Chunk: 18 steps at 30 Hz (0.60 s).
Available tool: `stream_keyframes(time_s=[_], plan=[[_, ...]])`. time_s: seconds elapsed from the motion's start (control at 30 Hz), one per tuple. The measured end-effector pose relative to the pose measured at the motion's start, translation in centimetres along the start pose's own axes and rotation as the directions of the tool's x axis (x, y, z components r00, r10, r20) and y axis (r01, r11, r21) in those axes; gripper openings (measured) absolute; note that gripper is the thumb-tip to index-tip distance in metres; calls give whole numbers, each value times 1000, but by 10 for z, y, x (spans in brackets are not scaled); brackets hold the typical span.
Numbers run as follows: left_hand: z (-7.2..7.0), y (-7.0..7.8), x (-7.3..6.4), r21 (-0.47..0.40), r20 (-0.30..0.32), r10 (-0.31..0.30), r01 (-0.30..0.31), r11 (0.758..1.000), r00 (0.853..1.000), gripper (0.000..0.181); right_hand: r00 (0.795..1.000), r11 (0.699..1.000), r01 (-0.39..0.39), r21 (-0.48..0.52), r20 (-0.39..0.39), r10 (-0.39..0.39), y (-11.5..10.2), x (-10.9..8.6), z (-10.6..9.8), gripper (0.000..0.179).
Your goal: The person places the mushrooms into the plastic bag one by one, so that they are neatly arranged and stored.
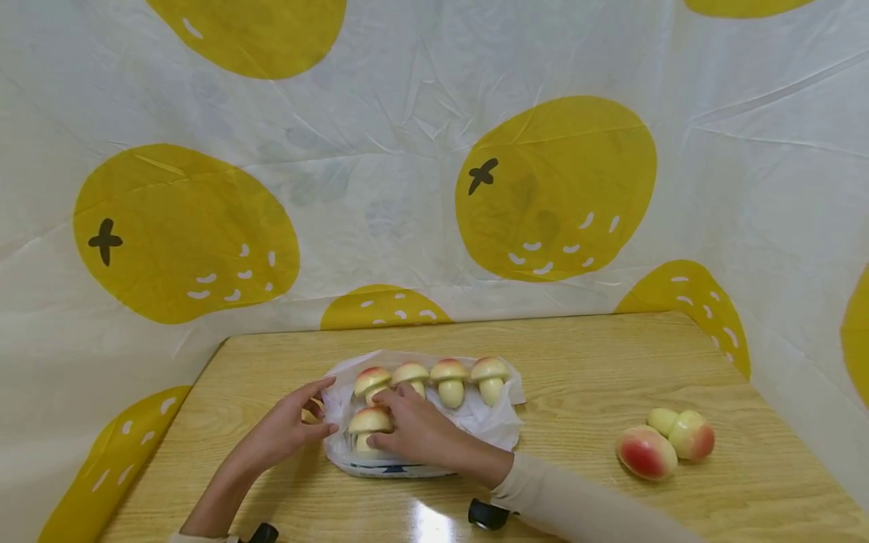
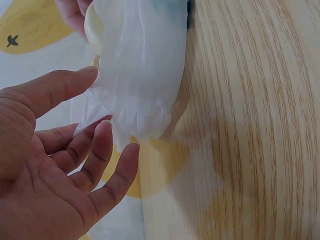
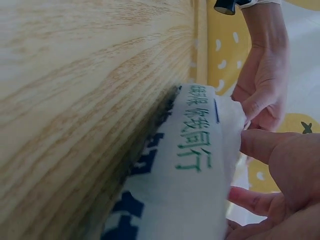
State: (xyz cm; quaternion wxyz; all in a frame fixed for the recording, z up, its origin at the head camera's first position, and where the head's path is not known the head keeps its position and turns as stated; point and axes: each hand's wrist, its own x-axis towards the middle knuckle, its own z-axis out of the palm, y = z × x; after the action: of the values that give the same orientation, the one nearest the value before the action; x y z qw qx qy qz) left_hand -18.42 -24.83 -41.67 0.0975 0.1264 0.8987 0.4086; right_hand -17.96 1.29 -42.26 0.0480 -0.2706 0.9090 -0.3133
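A tray lined with thin white plastic (image 1: 502, 422) stands on the table with several toy mushrooms in it, cream with reddish caps. Most form a back row, among them a mushroom (image 1: 450, 381) standing stem-down in this view. At the front left is another mushroom (image 1: 370, 422); my right hand (image 1: 421, 430) holds it, thumb at the stem and fingers over the cap. My left hand (image 1: 285, 430) is at the tray's left end, fingers spread and loosely bent. In the left wrist view, its thumb and fingertips touch the crinkled plastic (image 2: 140, 75).
To the right on the wooden table (image 1: 577, 362) lie more mushrooms, one with its red cap (image 1: 646, 452) facing forward, another with its stem (image 1: 661, 420) pointing left. A white sheet (image 1: 380, 211) with yellow fruit prints hangs behind the table. Blue and green printing (image 3: 197, 135) marks the tray's side.
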Motion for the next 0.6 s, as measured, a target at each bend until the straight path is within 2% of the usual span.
stream_keyframes(time_s=[0.23, 0.4, 0.6], plan=[[1, 2, 0, 4, -5, -5, 5, 1000, 1000, 78, 999, 1000, 17, -1, 31, -17, 6, -10, -20, 58], [1, 4, -2, 3, -8, -8, 8, 1000, 1000, 78, 997, 996, 48, 77, 60, -52, 15, -20, -41, 46], [0, 4, -1, 0, -2, -18, 18, 1000, 1000, 78, 991, 991, 39, 127, 124, -55, 24, -34, -67, 36]])
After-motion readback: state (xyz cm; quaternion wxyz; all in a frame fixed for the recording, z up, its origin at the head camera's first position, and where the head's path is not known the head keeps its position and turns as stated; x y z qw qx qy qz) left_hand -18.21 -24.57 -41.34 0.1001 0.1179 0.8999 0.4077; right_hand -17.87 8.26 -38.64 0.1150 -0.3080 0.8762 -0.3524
